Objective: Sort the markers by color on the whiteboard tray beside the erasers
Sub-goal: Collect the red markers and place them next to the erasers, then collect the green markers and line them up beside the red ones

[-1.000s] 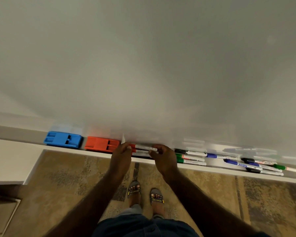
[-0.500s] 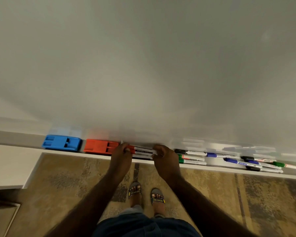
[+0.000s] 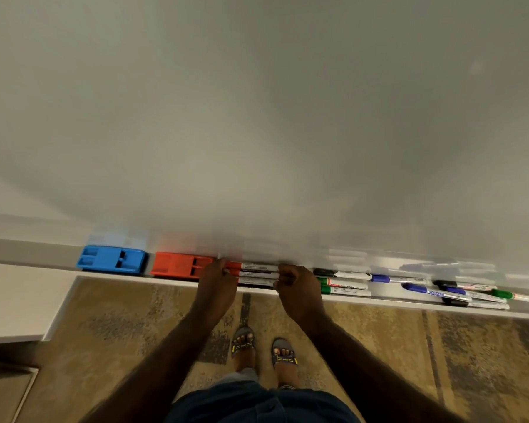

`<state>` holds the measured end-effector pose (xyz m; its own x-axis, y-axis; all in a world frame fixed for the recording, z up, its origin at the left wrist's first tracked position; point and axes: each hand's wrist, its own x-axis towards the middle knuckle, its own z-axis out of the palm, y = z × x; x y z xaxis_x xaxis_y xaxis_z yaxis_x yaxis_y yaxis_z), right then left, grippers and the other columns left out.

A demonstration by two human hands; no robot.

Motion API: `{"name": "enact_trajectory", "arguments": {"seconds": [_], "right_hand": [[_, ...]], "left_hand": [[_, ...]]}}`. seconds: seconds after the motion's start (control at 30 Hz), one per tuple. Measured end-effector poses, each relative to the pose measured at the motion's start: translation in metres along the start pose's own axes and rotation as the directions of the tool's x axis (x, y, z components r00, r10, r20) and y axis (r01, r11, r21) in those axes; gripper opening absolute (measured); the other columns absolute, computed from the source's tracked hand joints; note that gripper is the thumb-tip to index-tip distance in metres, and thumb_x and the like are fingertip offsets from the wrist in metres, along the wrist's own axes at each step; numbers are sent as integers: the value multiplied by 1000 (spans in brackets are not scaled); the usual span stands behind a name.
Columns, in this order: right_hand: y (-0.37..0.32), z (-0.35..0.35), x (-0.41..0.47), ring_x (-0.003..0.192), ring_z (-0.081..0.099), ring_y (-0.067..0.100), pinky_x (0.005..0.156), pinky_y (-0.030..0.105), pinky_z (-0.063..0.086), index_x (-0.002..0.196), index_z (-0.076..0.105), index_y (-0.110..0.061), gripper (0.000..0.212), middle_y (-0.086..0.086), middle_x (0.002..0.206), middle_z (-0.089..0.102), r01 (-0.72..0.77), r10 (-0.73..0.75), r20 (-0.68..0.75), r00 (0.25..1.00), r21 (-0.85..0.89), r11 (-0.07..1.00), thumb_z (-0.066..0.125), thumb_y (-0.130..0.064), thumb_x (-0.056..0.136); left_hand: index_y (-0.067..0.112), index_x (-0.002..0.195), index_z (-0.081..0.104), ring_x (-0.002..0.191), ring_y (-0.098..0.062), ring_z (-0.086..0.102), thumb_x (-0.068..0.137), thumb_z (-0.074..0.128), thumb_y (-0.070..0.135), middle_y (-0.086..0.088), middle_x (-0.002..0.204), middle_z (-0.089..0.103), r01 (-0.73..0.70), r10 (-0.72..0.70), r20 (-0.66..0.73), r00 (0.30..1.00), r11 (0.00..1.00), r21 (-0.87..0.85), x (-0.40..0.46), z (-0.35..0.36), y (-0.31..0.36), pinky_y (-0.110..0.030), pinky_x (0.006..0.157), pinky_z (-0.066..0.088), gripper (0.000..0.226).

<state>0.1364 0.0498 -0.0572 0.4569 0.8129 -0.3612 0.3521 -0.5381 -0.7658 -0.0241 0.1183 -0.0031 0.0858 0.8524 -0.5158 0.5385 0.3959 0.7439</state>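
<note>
A group of red markers (image 3: 257,273) lies side by side on the whiteboard tray (image 3: 409,302), just right of the red eraser (image 3: 177,265). My left hand (image 3: 217,285) covers their cap ends and my right hand (image 3: 297,283) presses on their other ends, so both hands hold the group between them. A blue eraser (image 3: 112,259) sits left of the red one. To the right lie two green markers (image 3: 344,286) and a black one (image 3: 341,273). Farther right is a mixed heap of blue, black and green markers (image 3: 468,293).
The whiteboard (image 3: 257,117) fills the upper view. A white counter (image 3: 16,303) juts out at the left below the tray. Patterned carpet (image 3: 119,337) and my sandalled feet (image 3: 261,349) are below.
Both hands have stayed on the ends of the red markers, squeezing them into a tighter, aligned stack. The view has shifted slightly.
</note>
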Motion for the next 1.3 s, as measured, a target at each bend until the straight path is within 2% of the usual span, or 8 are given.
{"name": "enact_trajectory", "arguments": {"seconds": [0.17, 0.3, 0.47, 0.67, 0.83, 0.97, 1.13, 1.3], "right_hand": [[0, 0, 0, 87, 68, 2, 85, 28, 61, 119, 72, -15, 35, -7, 98, 75, -33, 34, -35, 999, 47, 998, 72, -6, 85], [-3, -1, -2, 84, 66, 0, 76, 17, 55, 116, 72, -15, 32, -13, 90, 70, -12, 13, -23, 1000, 38, 999, 74, -6, 85], [-5, -5, -3, 84, 68, 2, 80, 26, 60, 109, 74, -17, 28, -12, 89, 72, -12, 13, -13, 1000, 69, 998, 78, -10, 83], [2, -19, -10, 75, 66, -1, 68, 14, 51, 83, 72, -23, 5, -12, 77, 70, 90, -94, -77, 993, -52, 995, 77, -23, 83], [13, -43, -25, 89, 64, -3, 80, 13, 52, 110, 73, -22, 20, -13, 103, 70, 167, -193, -163, 968, -159, 973, 73, -20, 91], [27, -66, -32, 90, 65, 2, 81, 22, 58, 112, 73, -20, 22, -7, 112, 71, 174, -227, -199, 953, -249, 953, 71, -13, 91], [43, -93, -35, 94, 66, 8, 84, 28, 58, 115, 73, -22, 26, -4, 114, 71, 124, -231, -253, 940, -378, 918, 72, -14, 90], [62, -113, -38, 115, 59, 18, 96, 33, 52, 123, 69, -22, 36, -3, 123, 67, 145, -254, -122, 960, -559, 816, 74, -15, 87]], "left_hand": [[8, 128, 63, 79, -16, 57, 100, 41, -1, 4, 87, 58, -10, 12, -15, 1000, 997, 81, 0, -1, 5, -31, 72, 48, 37], [13, 126, 64, 80, -15, 60, 99, 41, -1, -6, 103, 65, -34, 36, -13, 999, 992, 123, 4, 0, 1, -28, 63, 46, 39], [12, 121, 65, 89, -19, 62, 99, 44, 3, -11, 113, 65, -53, 57, -35, 998, 992, 117, 7, 1, -6, -29, 68, 46, 32], [12, 117, 68, 105, -29, 61, 99, 48, 10, -10, 114, 66, -155, 171, -73, 983, 971, 184, 4, 5, -3, -45, 95, 51, 27], [13, 127, 65, 112, -22, 62, 99, 51, 10, -4, 122, 66, -220, 221, 7, 975, 964, 148, -1, 11, -1, -38, 98, 50, 32], [16, 114, 68, 103, -14, 60, 99, 53, 5, 2, 108, 62, -286, 278, 100, 955, 955, 81, -6, 20, 4, -27, 89, 44, 24], [17, 126, 65, 111, -10, 62, 104, 53, 21, 3, 120, 67, -327, 300, 268, 916, 943, 63, -6, 27, 7, -29, 98, 51, 26], [18, 122, 68, 105, -7, 63, 103, 55, 24, 4, 116, 70, -347, 303, 323, 897, 934, 88, -10, 34, 8, -20, 89, 49, 24]]}}
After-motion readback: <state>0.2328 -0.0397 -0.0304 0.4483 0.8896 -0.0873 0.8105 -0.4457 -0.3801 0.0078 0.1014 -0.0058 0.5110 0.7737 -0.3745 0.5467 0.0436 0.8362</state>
